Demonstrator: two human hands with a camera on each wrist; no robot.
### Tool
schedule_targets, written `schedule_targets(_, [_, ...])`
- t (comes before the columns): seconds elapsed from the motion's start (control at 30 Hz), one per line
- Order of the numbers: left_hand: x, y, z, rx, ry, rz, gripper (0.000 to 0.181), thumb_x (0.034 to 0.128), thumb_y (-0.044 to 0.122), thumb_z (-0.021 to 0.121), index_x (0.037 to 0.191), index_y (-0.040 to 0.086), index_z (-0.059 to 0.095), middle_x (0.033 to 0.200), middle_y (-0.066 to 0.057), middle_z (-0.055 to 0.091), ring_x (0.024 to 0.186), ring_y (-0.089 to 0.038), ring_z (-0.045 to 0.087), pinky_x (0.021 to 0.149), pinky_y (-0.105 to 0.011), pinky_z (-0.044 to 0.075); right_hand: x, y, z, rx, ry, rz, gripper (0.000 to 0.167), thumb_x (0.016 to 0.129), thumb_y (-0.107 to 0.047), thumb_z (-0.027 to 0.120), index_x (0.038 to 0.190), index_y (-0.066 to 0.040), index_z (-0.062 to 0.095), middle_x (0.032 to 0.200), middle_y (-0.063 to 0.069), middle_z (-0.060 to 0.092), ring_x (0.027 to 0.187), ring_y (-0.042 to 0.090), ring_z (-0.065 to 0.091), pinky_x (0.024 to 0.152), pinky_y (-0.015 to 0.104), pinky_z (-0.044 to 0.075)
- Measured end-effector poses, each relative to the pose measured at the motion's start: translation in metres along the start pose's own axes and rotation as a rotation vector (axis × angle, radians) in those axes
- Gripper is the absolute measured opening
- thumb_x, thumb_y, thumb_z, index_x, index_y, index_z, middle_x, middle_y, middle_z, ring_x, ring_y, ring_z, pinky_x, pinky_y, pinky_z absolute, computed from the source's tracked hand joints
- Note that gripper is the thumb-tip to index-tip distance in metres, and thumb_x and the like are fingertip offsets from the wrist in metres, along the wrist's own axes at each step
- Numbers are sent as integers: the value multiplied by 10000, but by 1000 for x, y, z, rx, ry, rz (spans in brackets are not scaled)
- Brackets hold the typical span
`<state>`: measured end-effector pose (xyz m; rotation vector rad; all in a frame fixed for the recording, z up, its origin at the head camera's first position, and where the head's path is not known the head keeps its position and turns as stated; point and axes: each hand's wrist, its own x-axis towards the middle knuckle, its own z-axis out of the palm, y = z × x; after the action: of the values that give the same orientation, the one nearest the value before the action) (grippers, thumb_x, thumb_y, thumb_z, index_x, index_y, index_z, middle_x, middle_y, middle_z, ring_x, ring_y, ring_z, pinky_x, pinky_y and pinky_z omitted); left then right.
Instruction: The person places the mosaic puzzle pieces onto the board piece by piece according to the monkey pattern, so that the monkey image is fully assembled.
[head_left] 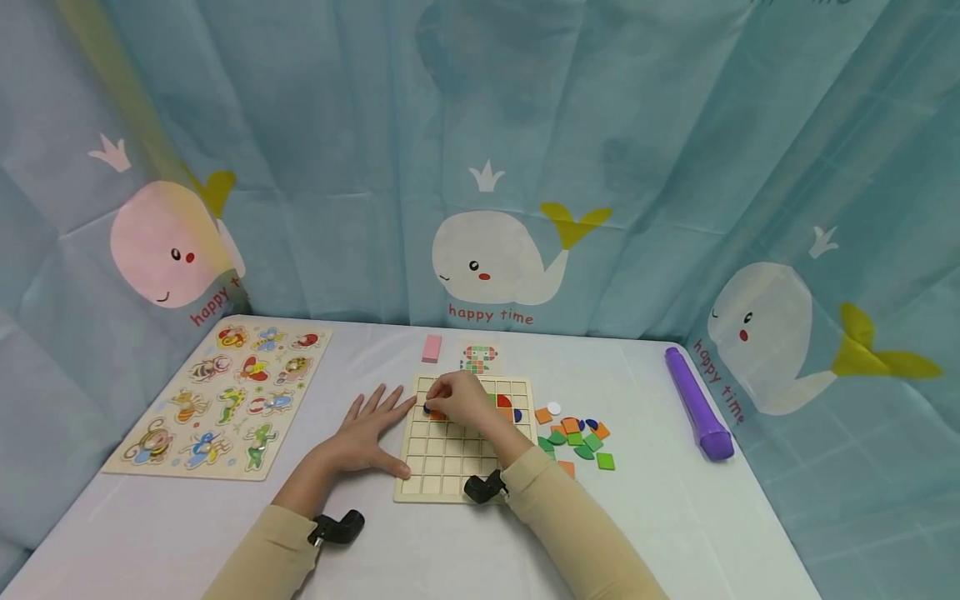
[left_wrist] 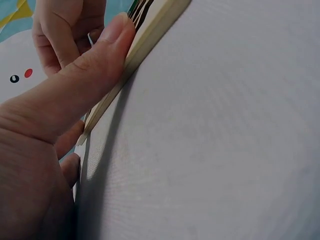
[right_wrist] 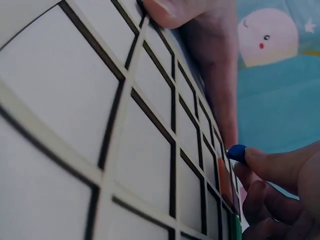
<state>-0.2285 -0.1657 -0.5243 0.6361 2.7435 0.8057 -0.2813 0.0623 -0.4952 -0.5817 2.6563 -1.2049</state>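
A wooden grid board [head_left: 442,458] lies in front of me, its lower rows of squares bare. My left hand [head_left: 362,435] is spread along its left edge, thumb and fingertips touching the rim. Between thumb and fingers, my right hand [head_left: 467,402] pinches a small blue piece [right_wrist: 237,153] over the upper left squares. Beside that piece, an orange piece [right_wrist: 223,177] sits in the grid. Further right on the board are a red piece [head_left: 504,402] and a blue piece [head_left: 517,415]. The right hand hides part of the upper rows.
Loose orange, green and blue pieces [head_left: 585,439] are scattered right of the board. Behind it lie a pattern card [head_left: 478,358] and a pink block [head_left: 432,348]. An insect puzzle board [head_left: 217,400] is at left, a purple stick-like object [head_left: 697,404] at right.
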Motion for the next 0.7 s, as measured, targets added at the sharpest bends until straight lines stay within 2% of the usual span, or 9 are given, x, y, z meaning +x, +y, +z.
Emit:
schedule_targets(0.2, [-1,0,-1,0,0,9,1252,603,680,858,1606,187,294,1696,-142,133,1558,-426,-28,1206,-659,-62,4,-3,9,-122,-43,-27,77,946,-202,725,882,-168,749,772,-91,662,679,60,550,626,210,474])
schedule_targets(0.47, [-2,1,0,-5,14,17,1246,605,646,875,1601,161,305,1691,-162,143,1553,-446,-21,1201,-674,-54,3,-5,13,-300,-28,-44,78,948,-234,722,933,-193,786,837,-105,694,718,32,564,681,218,491])
schedule_targets(0.6, [-1,0,0,-1,17,9,1260,594,653,875,1602,159,301,1692,-158,143,1555,-439,-21,1205,-664,-58,1,-5,14,-344,-32,-55,69,932,-268,741,931,-212,781,794,-121,662,689,27,553,629,212,465])
schedule_targets(0.7, [-1,0,0,-1,20,11,1265,587,660,873,1603,169,301,1691,-159,144,1555,-439,-19,1206,-664,-57,-1,-3,13,-331,-40,-43,63,921,-270,753,938,-214,776,782,-129,652,673,23,555,611,210,462])
